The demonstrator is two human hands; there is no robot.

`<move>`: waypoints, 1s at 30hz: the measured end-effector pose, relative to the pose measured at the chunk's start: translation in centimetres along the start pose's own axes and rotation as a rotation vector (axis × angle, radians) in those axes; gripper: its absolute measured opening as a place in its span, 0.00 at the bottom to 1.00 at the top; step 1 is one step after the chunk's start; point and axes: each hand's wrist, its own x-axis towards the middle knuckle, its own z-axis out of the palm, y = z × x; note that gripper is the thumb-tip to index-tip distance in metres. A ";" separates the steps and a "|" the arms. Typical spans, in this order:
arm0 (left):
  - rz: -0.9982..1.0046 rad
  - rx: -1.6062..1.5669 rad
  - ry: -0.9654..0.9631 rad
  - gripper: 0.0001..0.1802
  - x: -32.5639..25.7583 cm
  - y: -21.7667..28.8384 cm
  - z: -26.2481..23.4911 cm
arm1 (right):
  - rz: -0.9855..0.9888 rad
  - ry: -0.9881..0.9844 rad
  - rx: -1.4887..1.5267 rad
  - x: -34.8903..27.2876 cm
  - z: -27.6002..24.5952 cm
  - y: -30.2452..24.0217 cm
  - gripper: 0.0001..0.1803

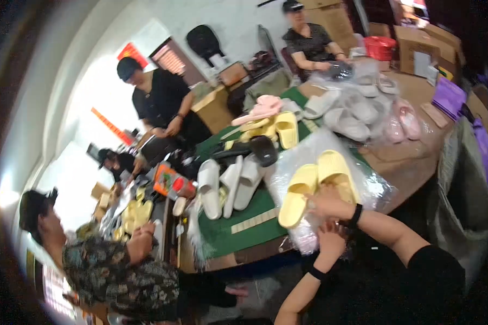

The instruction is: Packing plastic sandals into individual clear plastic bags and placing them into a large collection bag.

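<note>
Yellow slippers (314, 184) on clear bags (303, 157); right hand (325, 203) grips one, white slippers (228, 187) beside.

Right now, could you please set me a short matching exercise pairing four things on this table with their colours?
Things:
1. slippers under the right hand
2. slippers lined up on the green mat
3. slippers stacked farther back on the table
4. basket near the cardboard boxes

Colours:
A. red
B. white
C. pale yellow
D. pink

Pairs: 1-C, 2-B, 3-D, 4-A
</note>
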 end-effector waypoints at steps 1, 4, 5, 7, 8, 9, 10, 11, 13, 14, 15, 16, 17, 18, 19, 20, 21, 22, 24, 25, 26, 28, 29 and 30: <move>0.009 -0.006 -0.022 0.25 0.0 -0.1 -0.4 | 0.044 0.001 0.002 0.2 -0.5 -0.4 0.34; 0.096 0.001 -0.098 0.30 0.2 -0.4 -2.0 | 0.220 0.058 0.024 1.1 -0.5 -0.7 0.31; 0.120 -0.051 -0.131 0.31 -0.1 -1.0 -3.0 | 0.232 0.071 0.106 1.6 -0.9 -0.2 0.29; 0.347 -0.362 -0.414 0.32 -0.6 -3.5 -6.8 | 0.259 0.075 0.191 1.4 -1.5 1.2 0.27; 0.404 -0.622 -0.602 0.32 -0.8 -4.3 -11.9 | 0.193 0.123 0.158 0.6 -2.0 2.0 0.28; 0.509 -0.812 -0.629 0.31 -1.3 -5.7 -16.2 | 0.123 0.167 0.122 -0.2 -3.0 2.6 0.28; 0.561 -0.858 -0.608 0.30 -1.7 -7.2 -20.9 | 0.108 0.072 0.203 -1.1 -5.6 2.5 0.28; 0.754 -0.821 -0.320 0.30 -2.1 -9.0 -24.5 | 0.087 -0.022 0.285 -2.1 -9.4 2.0 0.28; 0.614 -1.005 0.289 0.31 -5.7 -11.4 -29.0 | -0.087 0.186 0.509 -4.9 -15.9 -0.2 0.31; 0.682 -1.030 0.722 0.38 -7.1 -12.3 -31.1 | -0.263 0.305 0.833 -6.9 -20.9 -3.2 0.30; 0.603 -1.218 1.198 0.42 -8.0 -10.4 -33.7 | -0.526 0.520 0.924 -9.3 -23.6 -3.5 0.29; 0.489 -1.168 1.184 0.42 -7.6 -12.7 -31.9 | -0.544 0.453 1.023 -5.6 -20.5 -3.5 0.29; 0.549 -1.292 1.154 0.41 -6.5 -11.8 -32.2 | -0.466 0.490 0.934 -9.3 -23.2 -1.8 0.29; 0.546 -1.333 1.126 0.40 -6.2 -11.5 -31.7 | -0.446 0.498 0.921 -11.8 -23.7 2.0 0.29; 0.552 -1.395 1.098 0.40 -5.9 -11.1 -31.6 | -0.412 0.505 0.890 -16.5 -25.1 6.6 0.29; 0.551 -1.445 1.073 0.39 -5.8 -10.6 -31.2 | -0.388 0.508 0.867 -27.5 -26.4 16.3 0.29; 0.541 -1.490 1.047 0.38 -5.5 -10.2 -30.6 | -0.365 0.506 0.853 -32.5 -28.2 22.5 0.29; 0.510 -1.504 1.035 0.37 -5.4 -10.1 -30.1 | -0.371 0.492 0.860 -29.1 -28.0 20.8 0.28; 0.478 -1.510 1.040 0.36 -5.8 -10.5 -29.6 | -0.416 0.479 0.858 -29.7 -27.5 21.8 0.28; 0.475 -1.536 1.029 0.35 -5.8 -10.7 -29.5 | -0.417 0.480 0.843 -29.4 -27.7 20.4 0.28; 0.472 -1.559 1.023 0.35 -5.9 -10.9 -29.5 | -0.422 0.480 0.826 -29.0 -27.9 18.9 0.28; 0.451 -1.569 1.043 0.33 -7.2 -11.2 -29.5 | -0.475 0.466 0.810 -30.1 -28.0 18.3 0.27; 0.461 -1.573 1.082 0.32 -7.4 -10.9 -29.2 | -0.521 0.457 0.775 -33.0 -28.9 20.5 0.27; 0.503 -1.609 1.095 0.32 -6.6 -10.7 -29.0 | -0.534 0.469 0.715 -36.3 -30.0 20.3 0.27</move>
